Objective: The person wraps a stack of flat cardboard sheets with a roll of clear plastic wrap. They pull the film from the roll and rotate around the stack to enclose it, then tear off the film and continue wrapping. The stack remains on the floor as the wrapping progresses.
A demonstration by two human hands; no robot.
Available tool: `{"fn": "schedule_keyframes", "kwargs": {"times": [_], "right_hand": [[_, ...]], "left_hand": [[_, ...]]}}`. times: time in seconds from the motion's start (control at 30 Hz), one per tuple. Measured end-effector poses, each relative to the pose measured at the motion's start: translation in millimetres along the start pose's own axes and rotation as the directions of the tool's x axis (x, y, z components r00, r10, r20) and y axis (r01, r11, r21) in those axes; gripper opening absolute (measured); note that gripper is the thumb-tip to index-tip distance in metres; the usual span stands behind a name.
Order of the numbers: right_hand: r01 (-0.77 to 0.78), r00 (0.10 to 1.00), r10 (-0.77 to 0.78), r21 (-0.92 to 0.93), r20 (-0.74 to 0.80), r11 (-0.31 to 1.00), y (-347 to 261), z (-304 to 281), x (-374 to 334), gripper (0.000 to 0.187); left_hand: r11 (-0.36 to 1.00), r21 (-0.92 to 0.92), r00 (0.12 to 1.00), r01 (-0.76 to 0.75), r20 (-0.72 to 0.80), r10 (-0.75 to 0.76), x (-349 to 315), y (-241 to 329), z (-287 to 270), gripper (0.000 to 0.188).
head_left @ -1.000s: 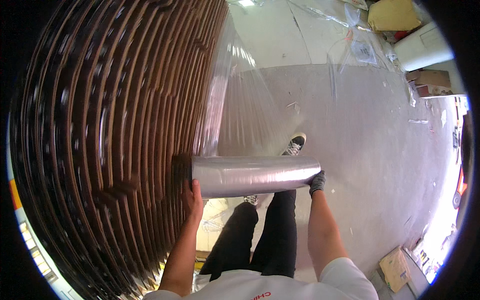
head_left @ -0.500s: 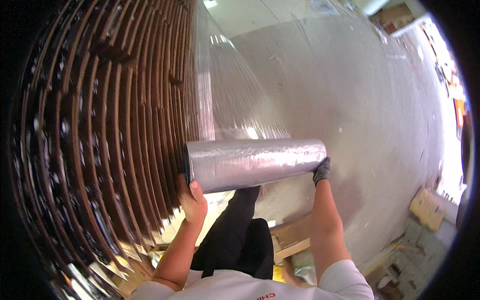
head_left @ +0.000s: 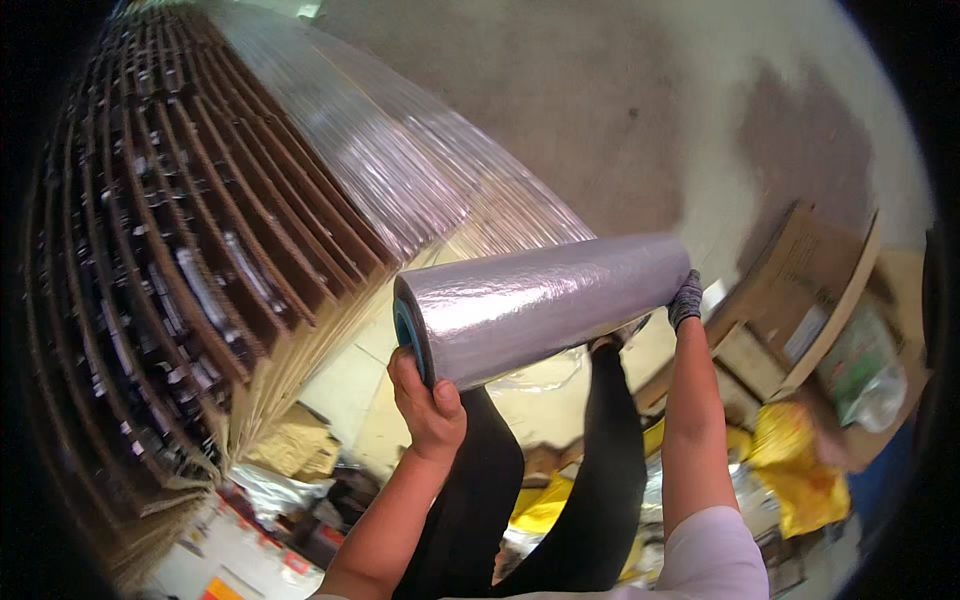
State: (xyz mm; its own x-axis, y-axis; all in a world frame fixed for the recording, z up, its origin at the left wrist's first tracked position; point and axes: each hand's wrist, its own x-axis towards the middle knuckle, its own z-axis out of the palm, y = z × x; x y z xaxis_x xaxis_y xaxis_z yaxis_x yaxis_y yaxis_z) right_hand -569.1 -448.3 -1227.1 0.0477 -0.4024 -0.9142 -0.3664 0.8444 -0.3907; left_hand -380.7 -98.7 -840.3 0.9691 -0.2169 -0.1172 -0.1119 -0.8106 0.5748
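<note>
Between my hands I hold a large roll of clear stretch film (head_left: pixel 545 300), tilted so its right end is farther away. My bare left hand (head_left: pixel 428 405) grips its near left end, where a blue-green core rim shows, thumb on the outside. My right hand (head_left: pixel 686 300), in a grey knit glove, is closed at the right end; its fingertips are partly hidden. From the roll a taut, wrinkled sheet of film (head_left: pixel 400 150) runs up and left along the side of a tall stack of brown cardboard sheets (head_left: pixel 190 240).
A cardboard box (head_left: pixel 800 290) lies on the floor at the right, beside a clear plastic bag (head_left: pixel 875 385). Yellow plastic bags (head_left: pixel 800 470) and crumpled brown paper (head_left: pixel 295 445) lie near my legs. Grey floor (head_left: pixel 620 110) extends beyond the roll.
My body has turned and stepped around the stack's near corner. The roll has swung from nearly level to tilted, and more film now stretches along the stack's side.
</note>
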Motion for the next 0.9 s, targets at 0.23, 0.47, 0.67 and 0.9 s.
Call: {"fn": "schedule_keyframes", "kwargs": {"times": [0.23,0.47,0.67,0.9], "right_hand": [[-0.260,0.963,0.191,0.474,0.189,0.841,296,17,-117,0.056],[-0.138,0.956,0.266,0.611,-0.124,0.779,423,-36,-258,0.050],[-0.037,0.954,0.145,0.377,-0.263,0.926,538,-95,-301,0.056],[-0.055,0.921,0.085,0.089,-0.381,0.995,697,-125,-407,0.055]], "left_hand": [[0.912,0.141,0.907,-0.384,0.242,0.345,-12,-94,-86,0.057],[0.963,0.061,0.890,-0.264,0.399,0.219,-75,-164,-210,0.049],[0.986,-0.009,0.916,-0.169,0.367,0.161,-158,-260,-291,0.042],[0.983,-0.038,0.920,-0.181,0.346,0.183,-242,-358,-370,0.036]]}}
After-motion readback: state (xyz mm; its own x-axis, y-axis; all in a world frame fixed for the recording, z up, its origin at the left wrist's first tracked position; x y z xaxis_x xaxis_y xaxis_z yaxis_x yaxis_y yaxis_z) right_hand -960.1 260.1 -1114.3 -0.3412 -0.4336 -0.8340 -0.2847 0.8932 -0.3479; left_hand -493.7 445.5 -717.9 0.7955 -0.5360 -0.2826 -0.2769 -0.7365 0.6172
